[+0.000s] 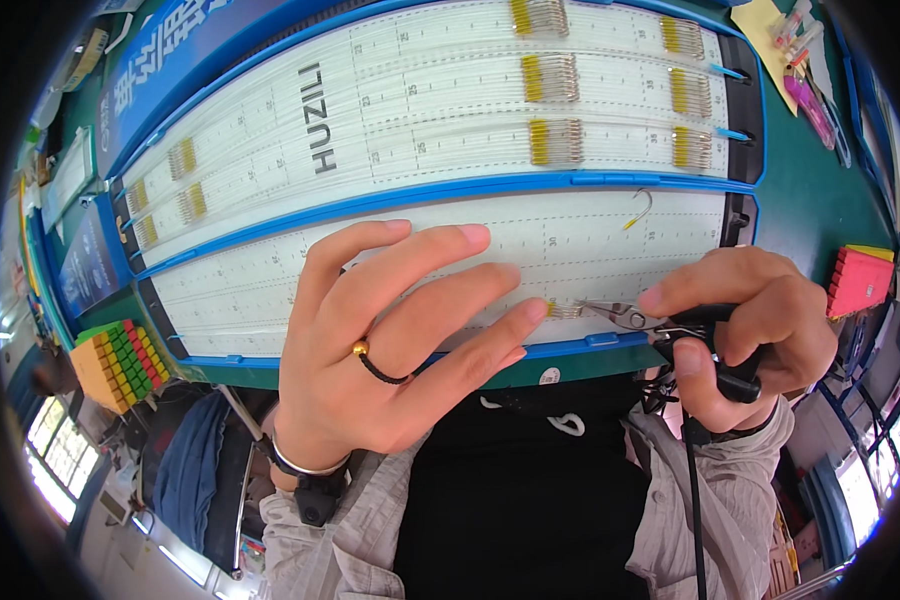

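Observation:
My left hand (400, 340) lies over the lower half of an open blue rig case, its fingers stretched out and apart. The thumb tip is beside a small cluster of fish hooks (566, 310) with yellow-wrapped shanks on the white lower board (660, 255). In my right hand (770, 320), closed around the black handles, is a pair of small pliers (628, 316). Its narrow metal jaws reach left to that cluster; whether they grip a hook is too small to tell. One loose hook (642, 208) lies farther back on the lower board.
The upper half (450, 110) of the case holds several bundles of hooks (555, 142) with lines stretched leftward. A red block of small pieces (860, 280) stands at right, a multicoloured block (125, 365) at left. Pink-handled tools (810, 105) lie on the green table (795, 200).

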`<state>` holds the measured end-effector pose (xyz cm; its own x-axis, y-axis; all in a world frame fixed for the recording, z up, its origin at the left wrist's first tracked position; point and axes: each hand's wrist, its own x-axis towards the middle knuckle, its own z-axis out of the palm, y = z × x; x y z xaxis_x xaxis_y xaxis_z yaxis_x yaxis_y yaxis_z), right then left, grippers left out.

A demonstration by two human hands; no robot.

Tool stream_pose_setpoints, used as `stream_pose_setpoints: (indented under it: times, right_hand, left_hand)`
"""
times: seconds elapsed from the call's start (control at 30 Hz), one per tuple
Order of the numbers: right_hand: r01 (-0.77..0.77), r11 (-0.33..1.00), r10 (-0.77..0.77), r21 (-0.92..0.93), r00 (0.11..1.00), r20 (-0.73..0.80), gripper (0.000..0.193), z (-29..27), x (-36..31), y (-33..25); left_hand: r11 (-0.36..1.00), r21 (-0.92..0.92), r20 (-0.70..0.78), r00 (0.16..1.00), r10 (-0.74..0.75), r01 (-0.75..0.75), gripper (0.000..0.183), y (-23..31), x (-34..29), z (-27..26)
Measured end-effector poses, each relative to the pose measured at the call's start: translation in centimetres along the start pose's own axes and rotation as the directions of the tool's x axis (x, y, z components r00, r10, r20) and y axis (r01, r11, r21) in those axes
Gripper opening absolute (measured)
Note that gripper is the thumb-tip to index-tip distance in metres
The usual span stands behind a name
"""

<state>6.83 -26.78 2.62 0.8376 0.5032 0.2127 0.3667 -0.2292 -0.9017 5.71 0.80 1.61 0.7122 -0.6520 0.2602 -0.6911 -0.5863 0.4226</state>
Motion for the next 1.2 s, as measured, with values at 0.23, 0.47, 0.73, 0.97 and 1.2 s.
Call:
stream_pose_setpoints:
  times: [0.23, 0.47, 0.73, 0.97, 1.2]
  right_hand:
    - [-0.003, 0.999, 0.001, -0.038, 0.998, -0.057, 0.025, 0.4, -0.2, -0.2]
    - [-0.024, 0.999, 0.023, -0.033, 0.999, -0.041, 0.025, 0.2, -0.1, -0.3]
    - [0.009, 1.0, -0.009, -0.017, 1.0, 0.002, 0.027, 0.1, 0.2, 0.1]
    - [0.027, 0.999, -0.026, 0.032, 1.0, -0.014, 0.027, 0.2, 0.2, 0.4]
    - [0.039, 0.999, -0.039, -0.003, 0.999, -0.013, 0.027, 0.1, 0.1, 0.4]
  left_hand:
    - [1.0, 0.013, -0.024, 1.0, 0.009, -0.009, 0.038, 0.0, -0.1, 0.4]
    - [0.999, 0.022, -0.034, 0.999, 0.032, -0.031, 0.036, -0.1, -0.1, 0.5]
    - [0.999, 0.026, -0.036, 0.999, 0.035, -0.034, 0.037, 0.1, 0.1, 0.2]
    - [0.999, 0.046, -0.037, 0.999, 0.022, -0.02, 0.036, 0.4, -0.4, -0.2]
    - [0.999, 0.035, -0.036, 0.999, 0.021, -0.02, 0.036, 0.4, -0.1, -0.2]
